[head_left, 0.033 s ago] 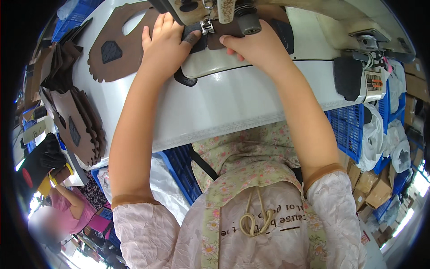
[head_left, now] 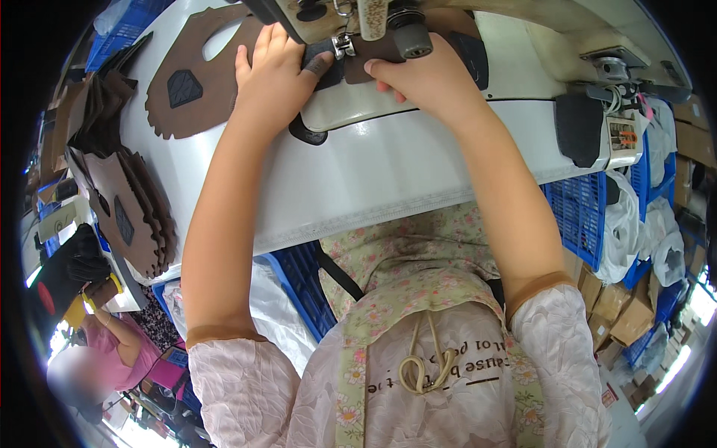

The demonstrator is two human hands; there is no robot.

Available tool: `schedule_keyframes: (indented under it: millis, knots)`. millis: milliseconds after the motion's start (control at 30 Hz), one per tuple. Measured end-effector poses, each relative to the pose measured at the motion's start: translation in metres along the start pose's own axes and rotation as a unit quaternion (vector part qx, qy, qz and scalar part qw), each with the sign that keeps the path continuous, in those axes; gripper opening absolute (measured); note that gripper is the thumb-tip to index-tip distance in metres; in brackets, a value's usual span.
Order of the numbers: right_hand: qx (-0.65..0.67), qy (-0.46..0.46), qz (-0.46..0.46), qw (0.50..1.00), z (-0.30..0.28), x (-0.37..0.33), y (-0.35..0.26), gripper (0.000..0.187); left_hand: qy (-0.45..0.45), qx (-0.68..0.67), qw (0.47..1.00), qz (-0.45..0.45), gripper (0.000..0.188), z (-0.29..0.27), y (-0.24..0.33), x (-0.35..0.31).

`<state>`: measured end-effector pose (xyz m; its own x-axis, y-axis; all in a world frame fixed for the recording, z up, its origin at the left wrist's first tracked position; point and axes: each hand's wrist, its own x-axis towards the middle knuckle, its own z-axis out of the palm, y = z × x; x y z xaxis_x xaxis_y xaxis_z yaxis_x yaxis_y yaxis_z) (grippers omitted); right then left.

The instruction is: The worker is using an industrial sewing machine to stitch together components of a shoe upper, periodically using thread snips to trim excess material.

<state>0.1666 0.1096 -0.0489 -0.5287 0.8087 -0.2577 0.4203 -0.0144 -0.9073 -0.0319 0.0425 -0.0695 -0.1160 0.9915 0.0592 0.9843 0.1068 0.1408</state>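
Nothing shifted, both hands (head_left: 272, 78) pressing dark piece (head_left: 358, 69)

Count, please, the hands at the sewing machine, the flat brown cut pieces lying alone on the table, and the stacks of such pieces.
Hands: 2, left hand and right hand, both on the dark piece under the sewing machine
Single brown cut piece: 1
Stack of brown pieces: 1
Total: 4

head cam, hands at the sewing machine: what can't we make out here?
- Needle point: head view, hidden behind the cream sewing machine head.
- Dark leather piece: mostly covered by the left hand and right hand.
- Machine top: cut off by the upper edge.
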Motion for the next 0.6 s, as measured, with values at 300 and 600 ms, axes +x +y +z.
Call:
schedule_keyframes:
  millis: [300,600]
  knots:
    - [-0.04,-0.006,-0.025,0.999,-0.007,-0.001,-0.006,0.02,0.008,-0.001,1.0,-0.001,0.041,0.006,-0.001,0.001]
    - [0.041,-0.05,0.032,0.997,-0.014,0.001,-0.017,0.02,0.039,-0.003,0.999,-0.001,0.031,0.01,0.001,0.001]
